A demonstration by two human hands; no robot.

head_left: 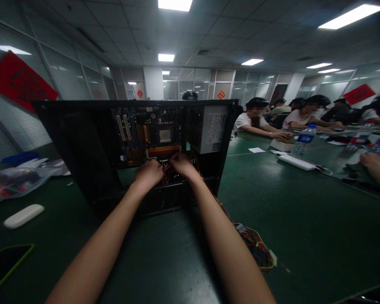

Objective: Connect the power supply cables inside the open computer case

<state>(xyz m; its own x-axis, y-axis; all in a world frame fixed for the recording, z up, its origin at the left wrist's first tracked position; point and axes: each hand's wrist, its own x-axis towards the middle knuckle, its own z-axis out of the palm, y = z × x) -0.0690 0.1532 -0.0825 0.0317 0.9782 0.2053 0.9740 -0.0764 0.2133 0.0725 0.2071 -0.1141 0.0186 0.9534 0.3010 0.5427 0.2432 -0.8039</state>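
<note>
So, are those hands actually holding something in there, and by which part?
That cannot be told: the left hand and right hand are near red cables inside the computer case, but it is too dim to make out a grip.

Office — glass partitions, ceiling lights, green table

Count: 1 computer case, 1 motherboard, 1 power supply, 2 wearer's hands, 1 phone, 1 plastic bag.

Both hands seemingly touch wires inside the computer case.
</note>
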